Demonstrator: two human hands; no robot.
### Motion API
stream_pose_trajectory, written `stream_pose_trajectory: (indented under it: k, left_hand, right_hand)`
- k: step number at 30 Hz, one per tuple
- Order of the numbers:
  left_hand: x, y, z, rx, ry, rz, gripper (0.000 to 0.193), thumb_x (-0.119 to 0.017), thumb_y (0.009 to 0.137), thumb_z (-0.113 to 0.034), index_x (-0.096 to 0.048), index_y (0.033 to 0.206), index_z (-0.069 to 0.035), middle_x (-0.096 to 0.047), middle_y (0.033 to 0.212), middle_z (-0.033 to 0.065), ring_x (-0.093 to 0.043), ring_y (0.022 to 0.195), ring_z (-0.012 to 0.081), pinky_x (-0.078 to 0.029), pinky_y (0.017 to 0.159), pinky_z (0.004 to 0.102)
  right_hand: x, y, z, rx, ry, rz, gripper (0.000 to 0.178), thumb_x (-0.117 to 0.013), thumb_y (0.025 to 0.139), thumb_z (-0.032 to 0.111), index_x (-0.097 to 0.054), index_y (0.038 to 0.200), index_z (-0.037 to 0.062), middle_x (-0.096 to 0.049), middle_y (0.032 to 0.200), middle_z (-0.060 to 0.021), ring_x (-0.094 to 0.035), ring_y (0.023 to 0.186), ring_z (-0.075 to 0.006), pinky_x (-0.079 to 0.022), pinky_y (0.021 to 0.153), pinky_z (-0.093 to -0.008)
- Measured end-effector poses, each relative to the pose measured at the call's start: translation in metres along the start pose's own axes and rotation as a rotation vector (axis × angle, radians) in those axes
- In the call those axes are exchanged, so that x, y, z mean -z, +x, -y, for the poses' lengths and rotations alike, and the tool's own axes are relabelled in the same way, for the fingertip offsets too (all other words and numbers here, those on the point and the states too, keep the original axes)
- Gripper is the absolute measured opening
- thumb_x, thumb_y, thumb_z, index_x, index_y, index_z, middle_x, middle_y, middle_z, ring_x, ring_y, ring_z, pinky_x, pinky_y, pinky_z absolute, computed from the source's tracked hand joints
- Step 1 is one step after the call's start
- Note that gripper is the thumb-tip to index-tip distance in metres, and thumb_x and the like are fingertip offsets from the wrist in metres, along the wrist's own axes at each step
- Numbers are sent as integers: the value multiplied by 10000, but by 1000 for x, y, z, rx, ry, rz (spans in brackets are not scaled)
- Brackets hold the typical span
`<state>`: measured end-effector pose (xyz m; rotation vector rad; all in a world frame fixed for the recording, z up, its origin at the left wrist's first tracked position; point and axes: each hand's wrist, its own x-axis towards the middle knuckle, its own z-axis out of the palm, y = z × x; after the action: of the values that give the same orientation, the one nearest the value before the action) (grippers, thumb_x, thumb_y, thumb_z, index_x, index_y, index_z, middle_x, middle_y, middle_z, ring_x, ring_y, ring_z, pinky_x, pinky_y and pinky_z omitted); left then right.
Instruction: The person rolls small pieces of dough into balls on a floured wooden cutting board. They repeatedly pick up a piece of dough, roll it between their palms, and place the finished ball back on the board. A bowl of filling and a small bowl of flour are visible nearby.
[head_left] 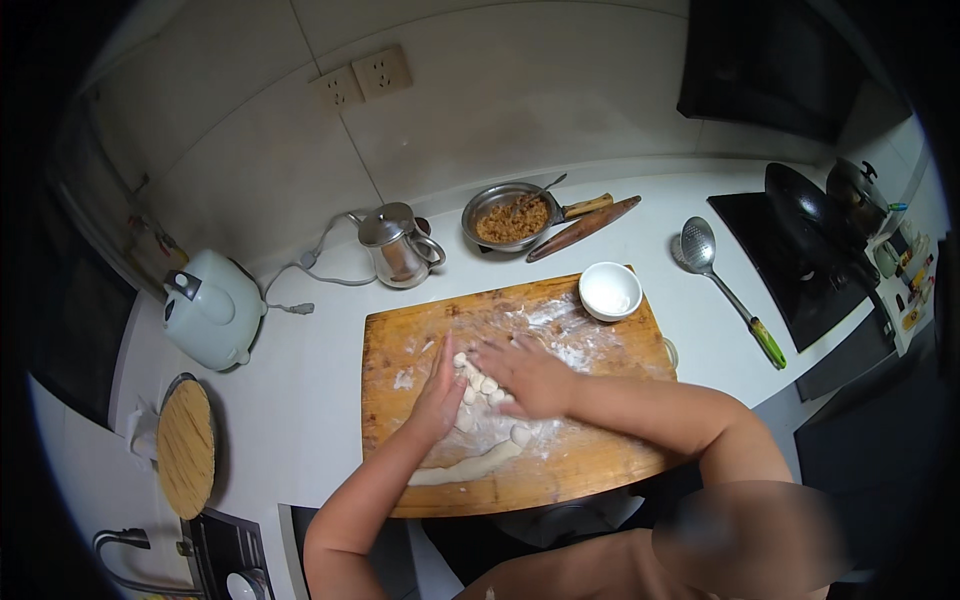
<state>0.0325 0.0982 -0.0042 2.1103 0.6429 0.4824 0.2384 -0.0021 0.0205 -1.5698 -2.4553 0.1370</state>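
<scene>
Several small pieces of white dough (488, 386) lie in a cluster on the floured wooden board (395, 335). My left hand (438, 395) rests on edge at the cluster's left side, its fingers stretched out. Over the right side of the cluster, my right hand (530, 378) lies low with fingers spread, a little blurred; it partly covers some pieces. A long dough rope (465, 469) stretches along the board's near edge, below both hands. One separate dough piece (520, 436) sits by its right end.
A white bowl (610, 291) stands on the board's far right corner. Behind the board are a metal kettle (398, 250), a pan of brown filling (512, 220) and a rolling pin (583, 228). A slotted spoon (715, 272) lies right, near the stove (775, 265).
</scene>
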Motion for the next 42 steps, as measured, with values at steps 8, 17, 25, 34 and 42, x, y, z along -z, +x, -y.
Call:
stream_pose_trajectory:
  k: [8, 17, 25, 34, 42]
  left_hand:
    - [19, -15, -29, -36, 628, 386, 1061, -777, 750, -454, -182, 1518, -28, -130, 1589, 193, -99, 1481, 344, -178, 1188, 414]
    - [20, -17, 10, -85, 299, 145, 910, -697, 842, -262, -140, 1533, -64, -150, 1578, 221, -152, 1469, 355, -210, 1177, 390]
    - [12, -6, -16, -133, 624, 270, 860, -654, 855, -353, -196, 1519, -54, -155, 1576, 225, -136, 1466, 381, -164, 1187, 439]
    - [30, 13, 40, -18, 628, 1, 620, -506, 972, -359, -316, 1490, -77, -291, 1548, 164, -249, 1433, 363, -203, 1170, 462]
    - [-1, 13, -13, -250, 568, 271, 637, -539, 947, -385, -344, 1480, -96, -320, 1534, 165, -261, 1434, 334, -205, 1177, 444]
  right_hand:
    - [1, -46, -27, -86, 208, 22, 771, -556, 917, 436, -291, 1455, -49, -307, 1489, -292, -264, 1402, -448, -224, 1168, -477]
    - [-9, -30, 16, 123, 108, 34, 808, -587, 887, 502, -294, 1486, 45, -291, 1548, -143, -251, 1439, -337, -205, 1161, -516]
    - [-5, -1, -28, -121, 125, -52, 670, -549, 920, 405, -352, 1472, 79, -324, 1525, -183, -293, 1412, -372, -227, 1159, -499]
    - [-18, -6, 34, 15, 46, -63, 733, -520, 934, 468, -299, 1484, 36, -256, 1552, -194, -252, 1438, -349, -195, 1170, -493]
    - [-17, -25, -39, -329, 230, -86, 732, -536, 929, 430, -300, 1477, 6, -299, 1533, -198, -255, 1433, -357, -194, 1180, -454]
